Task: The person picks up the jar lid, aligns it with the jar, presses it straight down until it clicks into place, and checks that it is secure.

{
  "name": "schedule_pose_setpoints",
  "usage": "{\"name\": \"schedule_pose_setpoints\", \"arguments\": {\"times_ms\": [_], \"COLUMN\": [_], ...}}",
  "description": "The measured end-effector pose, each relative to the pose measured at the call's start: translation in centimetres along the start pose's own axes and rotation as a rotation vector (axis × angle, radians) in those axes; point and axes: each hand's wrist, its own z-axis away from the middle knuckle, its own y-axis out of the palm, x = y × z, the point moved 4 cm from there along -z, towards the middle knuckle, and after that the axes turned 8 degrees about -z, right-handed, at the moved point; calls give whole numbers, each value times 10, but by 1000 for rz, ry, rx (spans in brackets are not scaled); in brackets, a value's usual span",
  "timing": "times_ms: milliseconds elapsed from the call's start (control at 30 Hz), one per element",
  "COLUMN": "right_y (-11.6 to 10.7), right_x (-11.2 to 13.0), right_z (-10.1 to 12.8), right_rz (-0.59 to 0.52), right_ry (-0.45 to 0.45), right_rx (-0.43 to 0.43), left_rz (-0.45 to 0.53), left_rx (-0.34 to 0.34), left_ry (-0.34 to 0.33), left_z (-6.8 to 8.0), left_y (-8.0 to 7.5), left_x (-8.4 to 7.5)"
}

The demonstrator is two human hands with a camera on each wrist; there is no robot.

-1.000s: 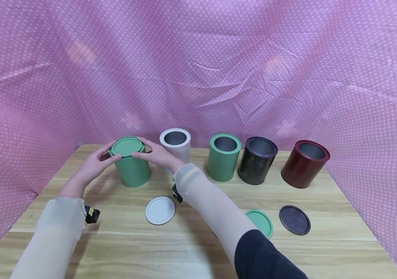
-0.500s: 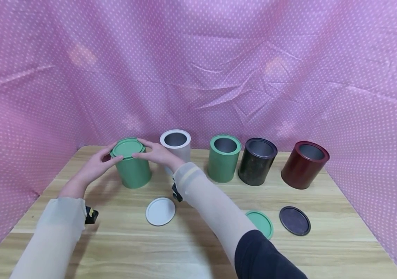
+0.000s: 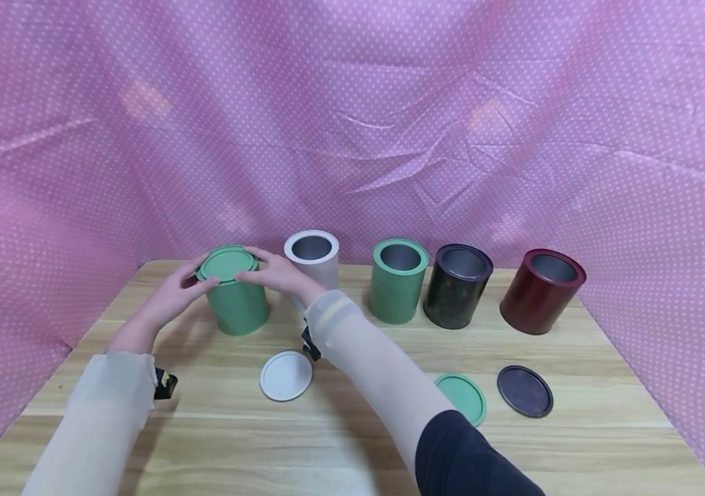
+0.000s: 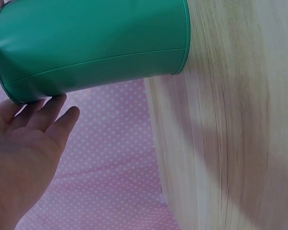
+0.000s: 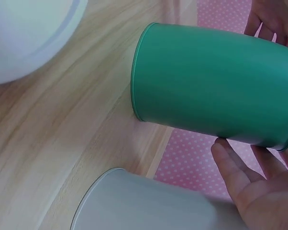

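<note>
Nearest the front edge of the counter (image 3: 340, 441) come the two sleeved forearms, each with a small dark camera mount at the wrist. Just beyond them three loose lids lie flat on the wood: a white lid (image 3: 286, 375) near the middle, and toward the right a green lid (image 3: 465, 396) partly hidden behind the right sleeve, with a dark lid (image 3: 524, 390) just beside it. Farther back, toward the left rear corner, stands the green tin (image 3: 237, 303), upright, with its green cap (image 3: 226, 264) sitting on top. The left hand (image 3: 169, 295) is at the cap's left edge, its fingers (image 4: 53, 112) straight, lying side by side and only slightly parted, the tips touching the rim. The right hand (image 3: 281, 274) is at the cap's right edge, its fingers (image 5: 237, 175) likewise extended and a little spread, tips against the rim; neither hand curls round the tin. Just behind the right hand stands an open white tin (image 3: 312, 256), near the green tin but not touching it. Along the back edge to the right follow an open second green tin (image 3: 398, 280), an open black tin (image 3: 456, 286) close beside it, and an open dark red tin (image 3: 541, 291) standing apart near the right rear corner. Pink dotted cloth (image 3: 352, 124) closes the back and sides.
</note>
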Motion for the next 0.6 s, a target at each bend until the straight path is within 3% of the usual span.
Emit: {"name": "schedule_pose_setpoints", "arguments": {"times_ms": [600], "right_y": [0], "right_x": [-3], "right_z": [0], "right_rz": [14], "right_ry": [20], "right_rx": [31], "left_rz": [-102], "left_rx": [49], "left_ry": [11], "left_z": [-2], "left_y": [-6], "left_x": [-4]}}
